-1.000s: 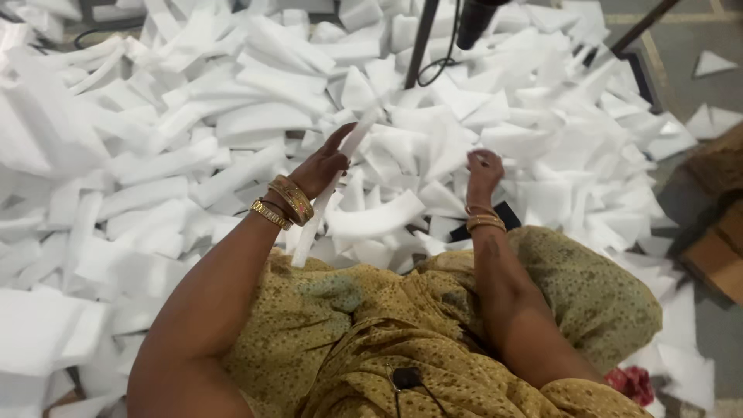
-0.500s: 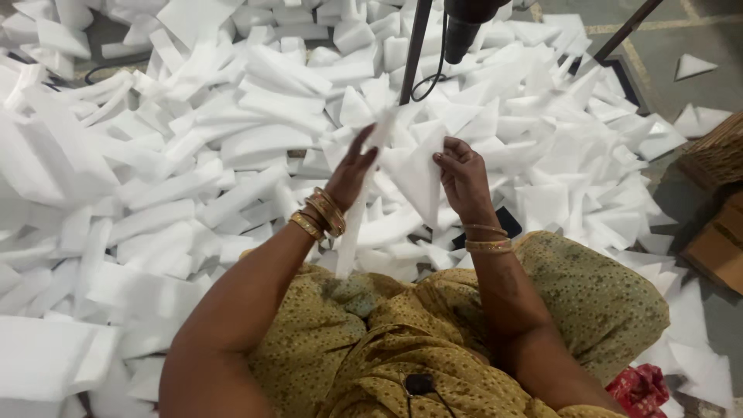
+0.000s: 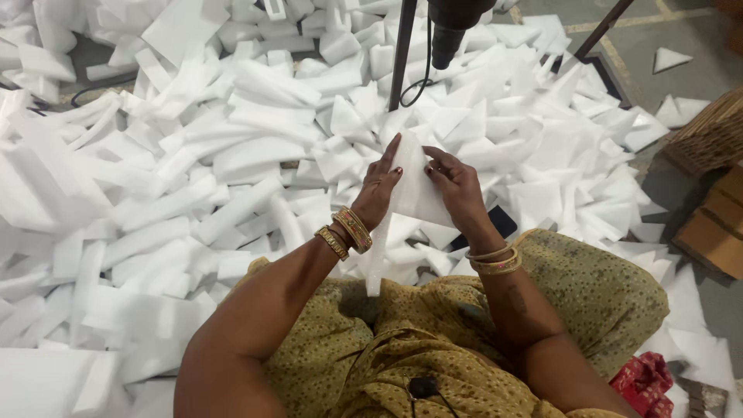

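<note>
I sit on the floor in an olive patterned dress with gold bangles on both wrists. My left hand (image 3: 379,188) and my right hand (image 3: 455,186) hold a white triangular foam piece (image 3: 418,190) between them, above my knees. A long thin white foam strip (image 3: 377,255) hangs down from my left hand beside the wrist. The fingers of both hands press on the foam's edges.
A large heap of white foam offcuts (image 3: 232,155) covers the floor ahead and to the left. A dark metal stand (image 3: 402,54) with a black tool (image 3: 453,27) rises just beyond my hands. Cardboard boxes (image 3: 716,224) and a wicker basket (image 3: 708,135) stand right. Red fabric (image 3: 642,383) lies by my right hip.
My right hand rose from the pile and joined the left. Both now grip a triangular foam piece, lifted closer to me.
</note>
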